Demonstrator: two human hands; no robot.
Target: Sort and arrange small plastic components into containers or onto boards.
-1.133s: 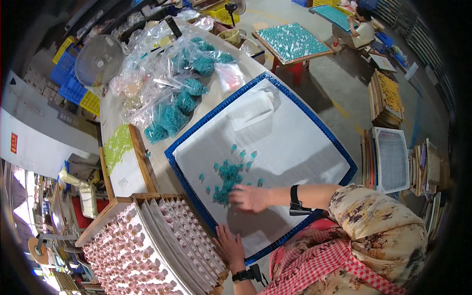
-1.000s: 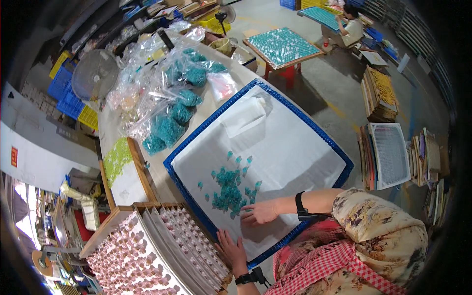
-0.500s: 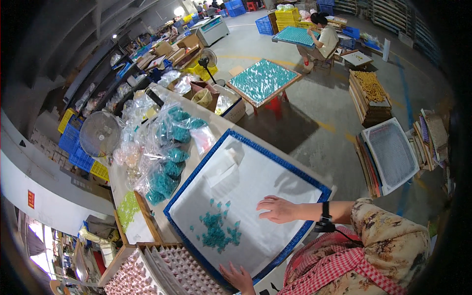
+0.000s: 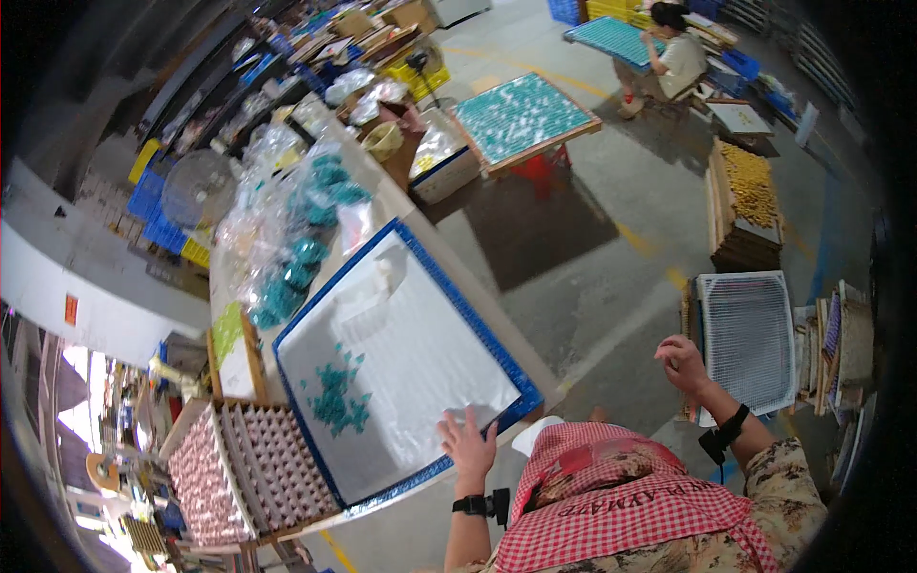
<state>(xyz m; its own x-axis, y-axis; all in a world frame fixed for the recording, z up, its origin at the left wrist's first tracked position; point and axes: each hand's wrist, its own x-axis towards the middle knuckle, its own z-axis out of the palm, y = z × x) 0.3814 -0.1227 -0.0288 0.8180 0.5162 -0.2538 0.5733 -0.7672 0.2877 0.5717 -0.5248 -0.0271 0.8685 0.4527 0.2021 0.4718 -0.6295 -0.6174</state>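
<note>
A board with a blue rim (image 4: 457,298) and a white surface lies on the table before me. Small teal pieces (image 4: 336,393) are heaped loosely toward its left side. A pale, crumpled sheet or bag (image 4: 368,310) rests near its far corner. My left hand (image 4: 466,445) is over the board's near edge, fingers spread and holding nothing. Away to the right, above the floor, my right hand (image 4: 682,363) has its fingers curled together with nothing visible in them. It is nearest to a stack topped by a white grid tray (image 4: 747,334).
Bags of teal pieces (image 4: 287,286) cover the table's left side. Trays of pink-and-white pieces (image 4: 272,449) stand at the near left. Beyond are a teal-covered board (image 4: 521,119) on a red stool, stacked boards with yellow pieces (image 4: 747,186), and a seated person (image 4: 680,67).
My right hand has swung off the board to the right, over the floor. My left hand has shifted rightward along the near edge. My view has turned right, and the teal heap looks unchanged.
</note>
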